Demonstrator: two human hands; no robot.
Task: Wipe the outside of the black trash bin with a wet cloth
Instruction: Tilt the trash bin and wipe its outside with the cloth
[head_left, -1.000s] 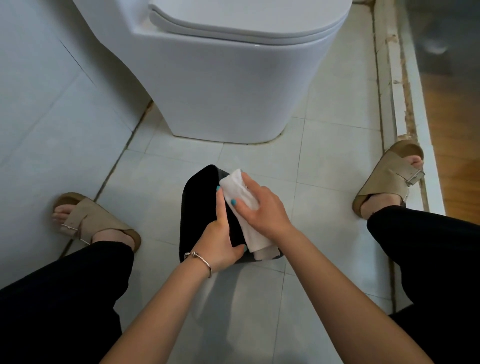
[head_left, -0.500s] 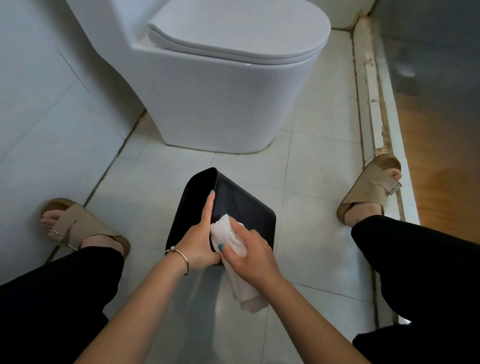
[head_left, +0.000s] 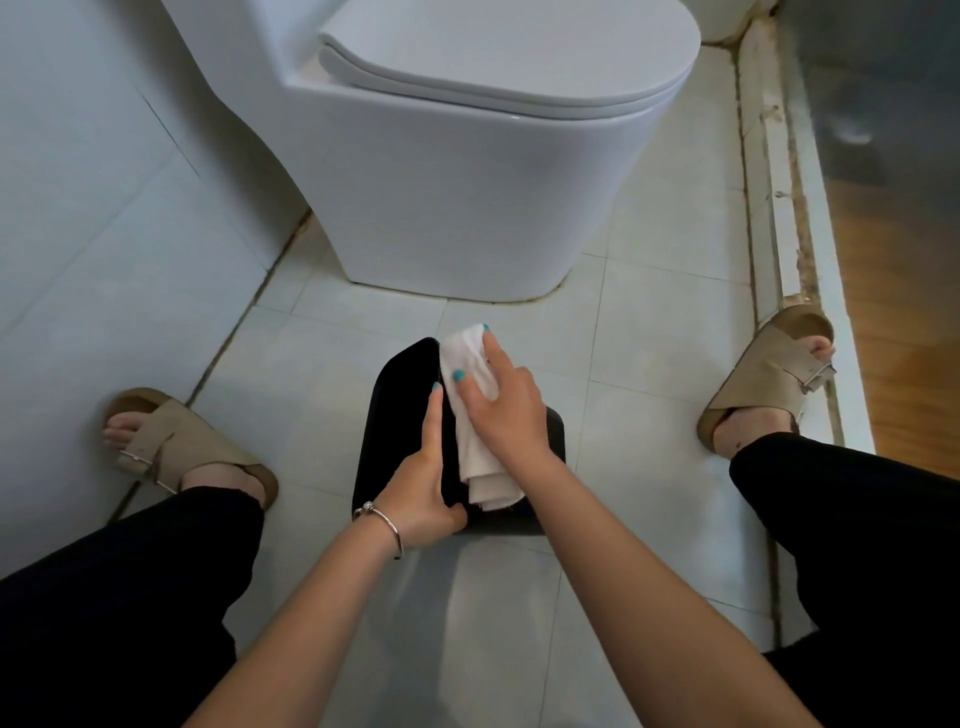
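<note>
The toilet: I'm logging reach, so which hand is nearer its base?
Right. The right hand presses the cloth at the bin's far end, toward the toilet; the left hand grips the near end.

1. Bare forearms, no sleeves in view.
2. Thin silver bangle (head_left: 382, 522) with a small bead on the wrist of the left hand (head_left: 421, 486).
3. Teal polish on the fingernails (head_left: 458, 375) of both hands, right hand (head_left: 506, 410) included.
4. Black trousers (head_left: 111, 597) on both legs, ending above the ankles.
5. Tan open-toed sandals (head_left: 171, 447), broad straps, metal buckles, brown footbeds, worn on bare feet.
</note>
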